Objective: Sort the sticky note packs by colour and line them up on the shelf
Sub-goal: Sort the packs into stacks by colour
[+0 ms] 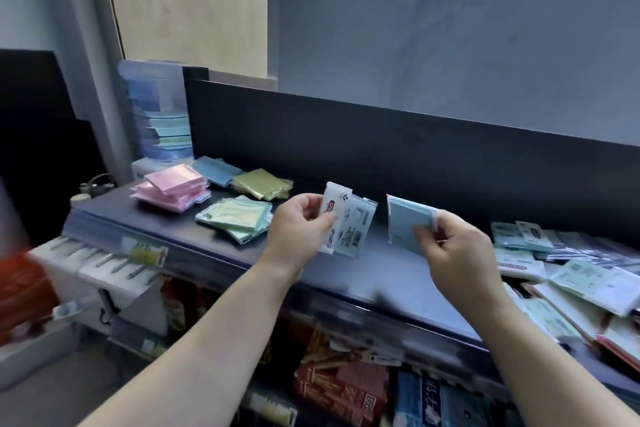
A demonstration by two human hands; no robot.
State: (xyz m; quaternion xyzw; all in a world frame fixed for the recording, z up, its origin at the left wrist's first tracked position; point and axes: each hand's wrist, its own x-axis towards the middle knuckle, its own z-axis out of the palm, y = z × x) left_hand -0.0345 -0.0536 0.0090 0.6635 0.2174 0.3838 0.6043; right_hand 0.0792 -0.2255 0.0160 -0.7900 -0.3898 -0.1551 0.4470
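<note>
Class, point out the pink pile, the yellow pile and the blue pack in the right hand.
pink pile [172, 191], head view, top pack's face.
yellow pile [261, 184], head view, top pack's face.
held blue pack [405, 222], head view, upper face.

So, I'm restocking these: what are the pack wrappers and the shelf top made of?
Blue pack in the right hand: likely paper in clear glossy plastic film, by its sheen. Shelf: dark, smooth, perhaps painted metal or laminate.

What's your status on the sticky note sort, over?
Left hand grips two packs, labels showing. Right hand pinches blue pack. Pink pile, blue pile, yellow pile, green pile on shelf at left; unsorted heap at right.
</note>
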